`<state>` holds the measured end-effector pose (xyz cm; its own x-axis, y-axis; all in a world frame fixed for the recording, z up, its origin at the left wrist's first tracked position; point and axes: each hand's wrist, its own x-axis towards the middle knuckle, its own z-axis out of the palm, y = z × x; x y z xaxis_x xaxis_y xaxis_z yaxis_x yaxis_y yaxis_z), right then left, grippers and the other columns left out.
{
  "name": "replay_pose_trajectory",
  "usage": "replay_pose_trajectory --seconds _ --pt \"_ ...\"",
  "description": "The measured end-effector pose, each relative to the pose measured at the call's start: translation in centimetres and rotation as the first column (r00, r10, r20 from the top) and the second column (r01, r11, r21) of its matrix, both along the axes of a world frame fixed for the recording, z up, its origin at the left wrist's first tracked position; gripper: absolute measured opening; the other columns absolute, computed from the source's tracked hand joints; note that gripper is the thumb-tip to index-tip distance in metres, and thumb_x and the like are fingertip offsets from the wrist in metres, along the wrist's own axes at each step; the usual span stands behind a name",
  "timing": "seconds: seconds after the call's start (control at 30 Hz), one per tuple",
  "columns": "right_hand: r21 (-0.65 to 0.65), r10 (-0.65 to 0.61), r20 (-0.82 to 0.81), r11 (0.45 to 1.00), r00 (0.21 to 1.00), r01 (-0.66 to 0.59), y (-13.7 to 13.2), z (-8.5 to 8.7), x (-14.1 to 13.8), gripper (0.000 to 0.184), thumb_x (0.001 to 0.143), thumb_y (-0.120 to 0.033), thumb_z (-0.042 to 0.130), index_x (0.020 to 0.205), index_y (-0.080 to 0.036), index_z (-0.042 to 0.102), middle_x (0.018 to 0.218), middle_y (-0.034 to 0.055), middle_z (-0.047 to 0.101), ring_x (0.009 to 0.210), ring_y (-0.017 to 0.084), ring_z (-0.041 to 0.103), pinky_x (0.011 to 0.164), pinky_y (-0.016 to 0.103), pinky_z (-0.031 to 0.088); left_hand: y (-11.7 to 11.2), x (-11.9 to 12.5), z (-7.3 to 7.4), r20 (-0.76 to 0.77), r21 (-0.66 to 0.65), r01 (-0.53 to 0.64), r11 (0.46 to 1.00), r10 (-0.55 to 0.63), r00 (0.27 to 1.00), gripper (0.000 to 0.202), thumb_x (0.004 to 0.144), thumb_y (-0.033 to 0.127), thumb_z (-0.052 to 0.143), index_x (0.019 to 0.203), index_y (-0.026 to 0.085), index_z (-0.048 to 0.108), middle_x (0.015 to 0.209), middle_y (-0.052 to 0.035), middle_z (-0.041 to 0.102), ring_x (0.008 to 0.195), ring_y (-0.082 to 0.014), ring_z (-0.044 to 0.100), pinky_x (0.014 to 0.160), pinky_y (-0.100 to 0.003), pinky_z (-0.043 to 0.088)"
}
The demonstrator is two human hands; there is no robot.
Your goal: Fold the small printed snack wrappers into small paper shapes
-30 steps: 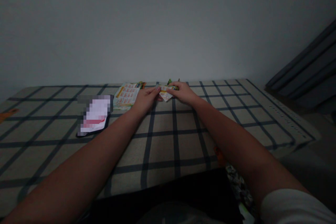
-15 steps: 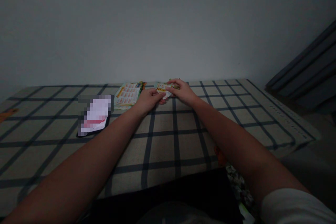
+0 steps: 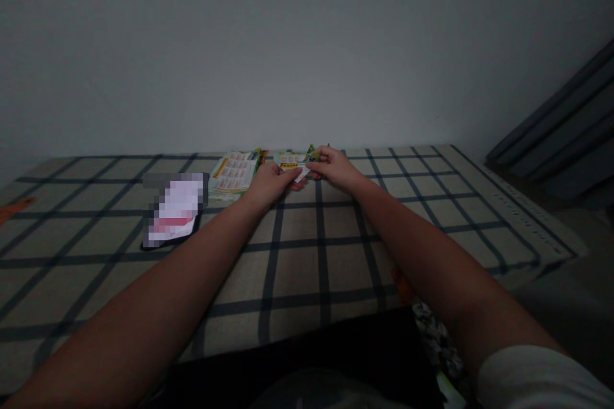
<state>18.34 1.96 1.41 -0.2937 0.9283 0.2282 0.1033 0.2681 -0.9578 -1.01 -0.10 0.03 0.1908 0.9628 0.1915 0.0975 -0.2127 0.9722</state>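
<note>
Over the far middle of the table, my left hand (image 3: 269,183) is closed, thumb and fingers pinching a small printed paper (image 3: 302,172) with white and yellow on it. From the other side, my right hand (image 3: 336,168) pinches the same paper at its right end, the other fingers curled. Just behind the fingers shows a green-and-white printed sheet (image 3: 290,158); whether it is one piece with the paper I cannot tell. Left of my left hand lie several flat printed sheets or packets (image 3: 235,172) with yellow headings and green edges.
A phone (image 3: 175,211) with a lit, blurred screen lies at the left. A checked cloth (image 3: 297,262) covers the table, which meets a grey wall (image 3: 307,45). Something orange (image 3: 16,208) is at the left edge, another orange thing (image 3: 403,284) near my right forearm. A dark curtain (image 3: 566,121) hangs right.
My right hand has shifted slightly and its fingers have drawn back to the right, so more of the printed sheet shows behind. My left hand stays nearly still.
</note>
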Motion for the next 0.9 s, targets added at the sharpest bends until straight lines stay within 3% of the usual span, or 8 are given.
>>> replay_pose_trajectory --seconds 0.2,0.37,0.77,0.9 --pt "-0.052 0.024 0.033 0.998 0.999 -0.022 0.2 -0.6 -0.1 0.02 0.086 -0.03 0.078 0.091 -0.018 0.062 0.074 0.0005 0.067 0.058 0.011 0.059 0.055 0.023 0.05 -0.3 -0.1 0.5 -0.072 0.069 -0.005 0.998 0.01 0.997 0.029 0.079 0.043 0.081 0.083 0.014 0.081 0.082 -0.0126 0.081 0.071 -0.0232 0.074 0.063 -0.03 0.058" --pt "-0.056 0.039 -0.011 0.998 0.999 -0.039 0.3 -0.6 -0.3 0.013 0.088 -0.024 0.076 0.085 -0.017 0.066 0.071 0.0006 0.068 0.06 0.01 0.061 0.056 0.022 0.051 -0.7 0.1 0.9 -0.017 0.075 0.049 0.996 -0.048 0.999 0.026 0.08 0.039 0.079 0.089 0.014 0.081 0.092 -0.0111 0.082 0.077 -0.0221 0.076 0.075 -0.032 0.062" --pt "-0.096 0.004 -0.083 0.995 0.997 -0.012 0.1 -0.1 -0.3 0.016 0.089 -0.026 0.076 0.079 -0.014 0.072 0.064 0.0002 0.069 0.058 0.01 0.062 0.06 0.022 0.051 -0.7 0.2 1.1 0.061 0.05 -0.018 0.999 0.015 0.998 0.019 0.08 0.032 0.078 0.082 0.013 0.08 0.083 -0.0101 0.081 0.071 -0.0223 0.074 0.069 -0.032 0.061" --pt "-0.097 0.047 -0.088 0.994 0.995 -0.056 0.0 -0.1 -0.1 0.027 0.092 -0.038 0.073 0.079 -0.015 0.074 0.077 0.0058 0.076 0.064 0.011 0.065 0.066 0.024 0.054 -0.4 -0.3 0.8 -0.005 0.075 -0.112 0.991 0.113 0.994 0.024 0.08 0.037 0.08 0.07 0.015 0.078 0.059 -0.0073 0.072 0.059 -0.0212 0.068 0.056 -0.028 0.054"
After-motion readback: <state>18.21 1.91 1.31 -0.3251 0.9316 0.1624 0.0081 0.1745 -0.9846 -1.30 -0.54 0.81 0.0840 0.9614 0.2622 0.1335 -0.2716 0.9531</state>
